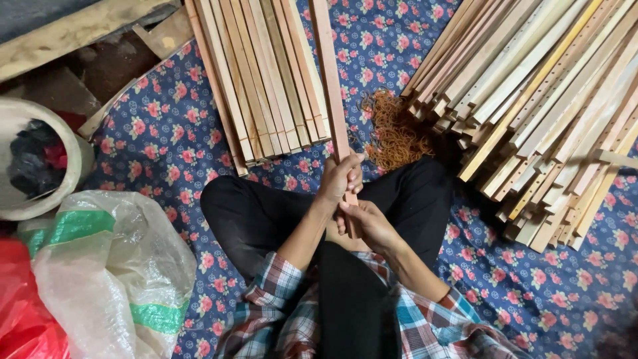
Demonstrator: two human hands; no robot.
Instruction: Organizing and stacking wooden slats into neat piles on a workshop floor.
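Observation:
I sit cross-legged on a blue floral cloth (159, 126). Both hands grip the near end of a long, thin wooden strip (330, 86) that runs away from me toward the top of the view. My left hand (340, 177) wraps around it higher up. My right hand (369, 223) holds it just below, over my lap. A neat bundle of similar wooden strips (259, 80) lies on the cloth just left of the held strip.
A large loose pile of wooden strips (545, 113) fills the right side. A heap of orange rubber bands (395, 136) lies between the stacks. At the left are a pale bucket (73, 166), a clear-and-green plastic sack (113, 266) and a red bag (20, 312).

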